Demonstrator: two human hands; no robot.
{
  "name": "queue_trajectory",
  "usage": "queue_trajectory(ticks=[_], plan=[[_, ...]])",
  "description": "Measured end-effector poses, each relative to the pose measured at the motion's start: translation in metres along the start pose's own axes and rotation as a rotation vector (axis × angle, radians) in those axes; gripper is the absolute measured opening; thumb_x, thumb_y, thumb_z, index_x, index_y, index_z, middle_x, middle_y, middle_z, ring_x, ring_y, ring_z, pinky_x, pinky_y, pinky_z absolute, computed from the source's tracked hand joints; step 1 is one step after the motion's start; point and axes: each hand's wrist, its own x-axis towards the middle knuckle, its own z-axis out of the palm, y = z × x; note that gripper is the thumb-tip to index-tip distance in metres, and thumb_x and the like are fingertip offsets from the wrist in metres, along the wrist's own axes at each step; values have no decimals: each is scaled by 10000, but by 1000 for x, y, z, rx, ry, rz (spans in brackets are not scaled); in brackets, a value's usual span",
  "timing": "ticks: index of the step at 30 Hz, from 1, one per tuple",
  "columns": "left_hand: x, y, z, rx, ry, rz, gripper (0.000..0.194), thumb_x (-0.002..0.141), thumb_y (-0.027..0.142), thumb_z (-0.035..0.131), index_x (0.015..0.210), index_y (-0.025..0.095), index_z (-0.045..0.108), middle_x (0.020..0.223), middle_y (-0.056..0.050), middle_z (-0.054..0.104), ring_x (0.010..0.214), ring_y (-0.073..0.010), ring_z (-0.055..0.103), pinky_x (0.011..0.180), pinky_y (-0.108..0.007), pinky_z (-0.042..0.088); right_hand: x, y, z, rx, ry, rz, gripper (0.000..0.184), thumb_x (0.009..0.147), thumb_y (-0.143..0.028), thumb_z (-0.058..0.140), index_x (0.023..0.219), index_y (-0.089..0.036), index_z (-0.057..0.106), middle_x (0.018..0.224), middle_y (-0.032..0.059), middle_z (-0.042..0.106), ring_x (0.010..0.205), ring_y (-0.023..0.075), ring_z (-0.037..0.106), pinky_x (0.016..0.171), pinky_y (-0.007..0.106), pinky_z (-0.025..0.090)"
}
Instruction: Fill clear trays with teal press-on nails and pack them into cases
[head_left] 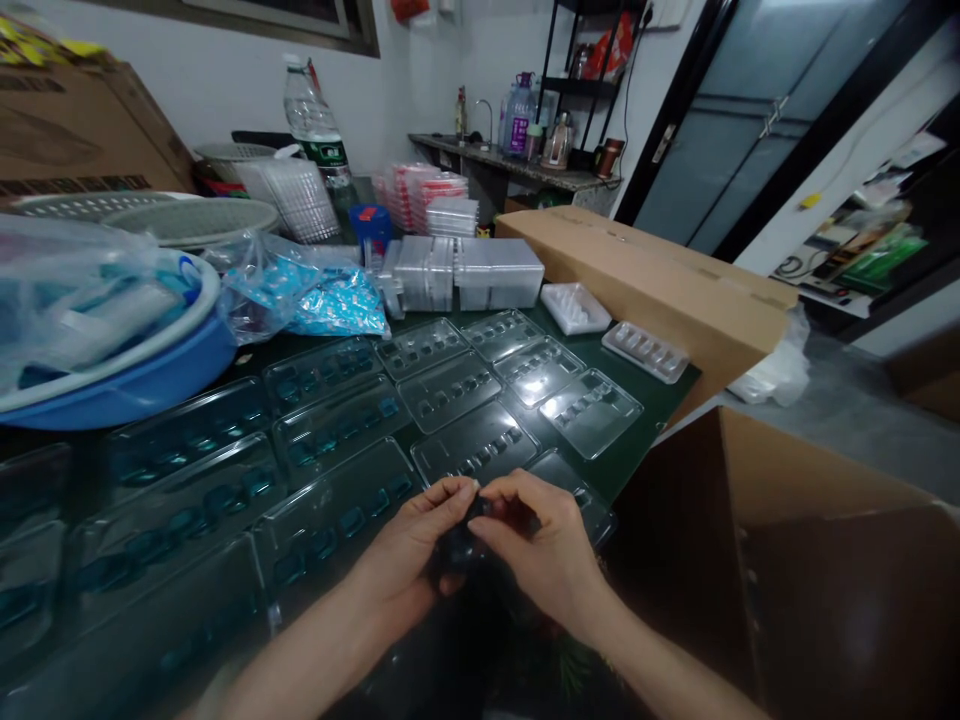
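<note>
We judge the step as close two-handed fingerwork: left hand (420, 545) and right hand (544, 540) pinch a dark glossy item (465, 550) between them, near the clear trays (450, 445). Next calls for steady fingertips. Tray hollows: contents unclear to us. White tray (581, 328): small white pieces (574, 301).

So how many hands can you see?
2: the left hand and, beside it, the right hand, both pinching at a dark thing in front of the clear plastic trays. No other hands show.
</note>
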Motion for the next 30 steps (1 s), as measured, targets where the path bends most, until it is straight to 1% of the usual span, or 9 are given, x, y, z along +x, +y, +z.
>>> queue_trajectory(ticks=[2, 4, 8, 10, 13, 18, 22, 27, 30], plan=[[1, 0, 0, -3, 11, 5, 172, 689, 332, 615, 741, 185, 542, 587, 28, 489, 418, -64, 435, 258, -120, 227, 1, 1, 2, 47, 15, 38, 68, 683, -180, 626, 693, -183, 558, 616, -45, 518, 552, 81, 483, 515, 190, 402], [1, 0, 0, -8, 1, 20, 179, 696, 336, 608, 729, 171, 546, 575, 25, 478, 427, -60, 430, 270, -117, 231, 3, 1, 5, 116, 23, 87, 78, 688, -201, 625, 666, -182, 552, 584, -52, 522, 527, 76, 487, 496, 182, 401], [3, 0, 2, -68, 18, 70, 167, 701, 340, 603, 725, 189, 535, 600, 24, 498, 449, -67, 443, 278, -120, 243, 5, 2, 14, 275, 69, 187, 94, 703, -209, 613, 792, -195, 586, 612, -49, 562, 523, 80, 521, 487, 179, 421], [3, -1, 3, -102, 33, 72, 155, 703, 340, 602, 738, 204, 534, 584, 33, 493, 436, -66, 436, 277, -122, 248, 5, 2, 17, 289, 94, 174, 95, 703, -216, 616, 793, -196, 595, 638, -41, 570, 528, 83, 528, 488, 183, 427], [3, -2, 5, -116, 21, 31, 185, 704, 356, 598, 748, 181, 555, 578, 23, 500, 448, -67, 452, 280, -121, 248, 5, 2, 17, 208, 162, 107, 67, 693, -238, 629, 716, -190, 589, 605, -39, 550, 492, 77, 502, 462, 184, 413], [1, 1, 6, -112, 61, -4, 198, 673, 336, 634, 698, 153, 564, 546, 15, 503, 457, -79, 475, 280, -128, 243, 4, 1, 15, 105, 213, 77, 158, 685, -267, 638, 595, -183, 539, 517, -45, 500, 453, 75, 452, 431, 185, 384], [0, 5, 7, -116, 55, 10, 156, 657, 287, 655, 707, 167, 568, 532, 30, 495, 423, -69, 445, 280, -131, 251, 5, 1, 14, 189, 157, 85, 167, 664, -236, 657, 577, -177, 527, 527, -52, 482, 473, 67, 444, 450, 175, 376], [2, 3, 4, -103, -33, 39, 163, 681, 290, 631, 672, 143, 560, 524, 18, 477, 435, -74, 442, 271, -129, 236, 8, 5, 5, 466, -94, 176, 102, 704, -256, 616, 745, -176, 568, 626, -36, 512, 550, 86, 514, 509, 196, 402], [4, 1, 3, -89, -7, 29, 170, 678, 293, 633, 682, 138, 563, 540, 8, 491, 462, -83, 465, 276, -128, 235, 10, 4, -1, 521, -189, 215, 112, 730, -265, 587, 754, -162, 550, 630, -31, 513, 574, 88, 514, 535, 199, 397]])
